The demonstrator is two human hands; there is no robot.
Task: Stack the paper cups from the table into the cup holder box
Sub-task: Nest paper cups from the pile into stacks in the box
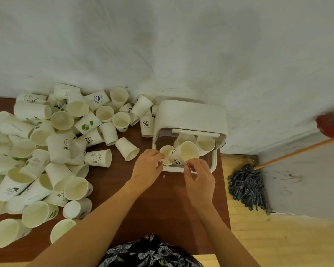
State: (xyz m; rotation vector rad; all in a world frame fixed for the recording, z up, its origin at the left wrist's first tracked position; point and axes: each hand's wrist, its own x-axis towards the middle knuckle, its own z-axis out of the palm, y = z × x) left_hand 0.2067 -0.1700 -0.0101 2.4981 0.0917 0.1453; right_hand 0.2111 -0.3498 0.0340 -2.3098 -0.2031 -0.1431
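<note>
Left hand (148,162) pinches small cup (165,154), right hand (199,175) grips panda cup (183,153) over cup holder box (191,116), frame centre. Few cups inside; big pile (46,151) left on worktop (143,199).

mop (246,187) leaning by wall (181,45)

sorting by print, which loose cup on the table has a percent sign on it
The cup standing upside down just left of the cup holder box; the others show pandas, leaves or HELLO.
</note>
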